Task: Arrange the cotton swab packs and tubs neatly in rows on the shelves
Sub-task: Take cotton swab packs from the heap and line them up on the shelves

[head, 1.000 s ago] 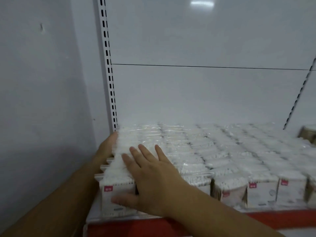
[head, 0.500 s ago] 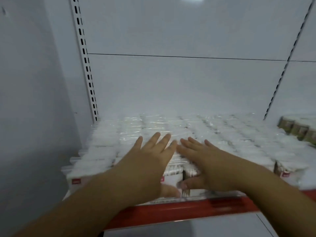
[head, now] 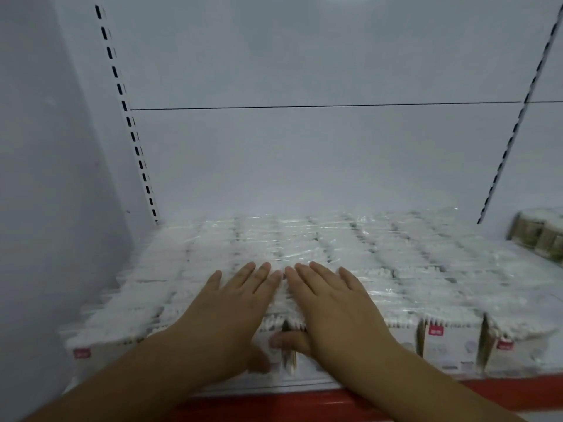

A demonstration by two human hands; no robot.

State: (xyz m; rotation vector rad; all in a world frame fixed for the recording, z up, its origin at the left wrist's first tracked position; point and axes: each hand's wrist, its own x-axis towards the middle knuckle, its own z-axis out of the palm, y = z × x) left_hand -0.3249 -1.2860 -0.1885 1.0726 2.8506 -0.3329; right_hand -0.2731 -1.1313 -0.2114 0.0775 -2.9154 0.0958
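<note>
Clear-wrapped cotton swab packs (head: 350, 257) with small red labels fill the shelf in rows running front to back. My left hand (head: 231, 309) lies flat on the tops of the packs left of centre, fingers straight, its thumb down over the front faces. Right beside it my right hand (head: 332, 303) presses flat on the neighbouring packs, fingertips almost touching the left hand's, its thumb against the front of a pack. Round tubs (head: 539, 233) of swabs stand at the far right, blurred.
The shelf has a red front edge (head: 502, 391) under the packs. A white back panel (head: 304, 162) rises behind, with slotted uprights at left (head: 128, 117) and right (head: 515, 132). A grey wall (head: 45, 178) closes off the left side.
My left hand came off the left end of the rows and now lies flat beside the right hand near the middle. The view shifted right, so the tubs show.
</note>
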